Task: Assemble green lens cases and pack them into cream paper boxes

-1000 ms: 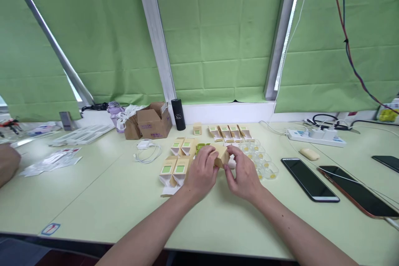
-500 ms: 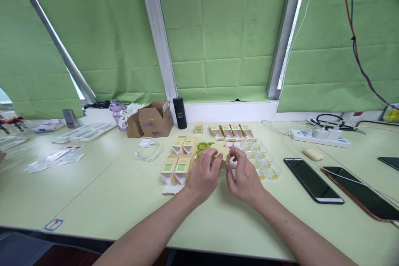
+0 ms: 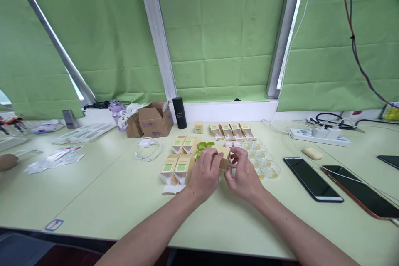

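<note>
My left hand (image 3: 204, 172) and my right hand (image 3: 243, 174) both grip a small tan cardboard box (image 3: 223, 155) just above the pale green table (image 3: 102, 195). The left fingers wrap its left side, the right fingers pinch its right end. Left of my hands lie tan boxes with green labels (image 3: 174, 167), their flaps open. Behind the held box sit small green pieces (image 3: 205, 145). To the right stand several clear plastic cups with yellow bits (image 3: 264, 162). A row of further open boxes (image 3: 231, 131) lies farther back.
Two phones (image 3: 313, 178) lie at the right, a power strip (image 3: 318, 134) with cables behind them. A black cylinder (image 3: 179, 113), brown cartons (image 3: 152, 124) and a white cable (image 3: 149, 149) sit at the back left. Another person's hand (image 3: 8, 161) shows at the far left edge.
My hands have stayed on the small tan box, shifting it slightly. The right fingers have moved closer round its right end. The other person's hand at the far left has shifted.
</note>
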